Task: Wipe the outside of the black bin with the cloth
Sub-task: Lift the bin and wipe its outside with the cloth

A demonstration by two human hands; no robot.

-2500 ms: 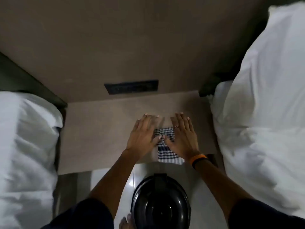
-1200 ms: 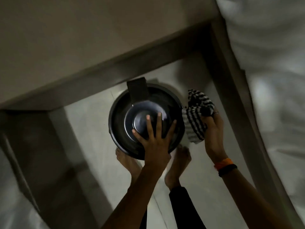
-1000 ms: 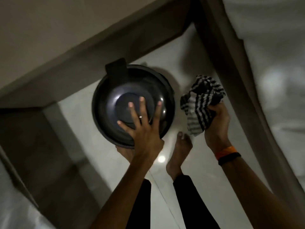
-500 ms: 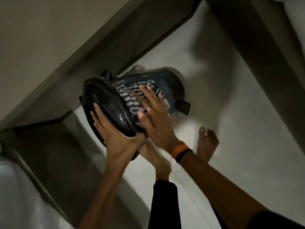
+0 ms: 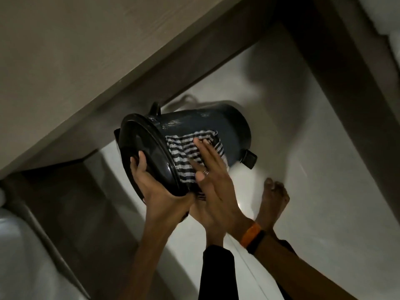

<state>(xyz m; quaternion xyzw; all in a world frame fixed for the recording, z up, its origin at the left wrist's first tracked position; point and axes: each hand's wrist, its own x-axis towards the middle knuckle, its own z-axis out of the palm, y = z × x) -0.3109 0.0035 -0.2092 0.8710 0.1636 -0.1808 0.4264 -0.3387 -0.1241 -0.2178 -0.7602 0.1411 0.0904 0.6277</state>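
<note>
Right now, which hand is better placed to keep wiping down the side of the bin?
The right hand. It lies flat on the striped cloth, pressing it against the side of the black bin. The left hand is occupied with its grip on the lid rim, steadying the tilted bin.

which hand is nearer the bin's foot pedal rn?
Right. The right hand lies flat on the striped cloth on the bin wall, nearer the pedal. The left hand grips the lid end.

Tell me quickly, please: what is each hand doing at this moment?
Left hand: closed around the lid rim of the tilted black bin, holding it.
Right hand: open and flat, pressing the striped cloth on the bin's side.
</note>
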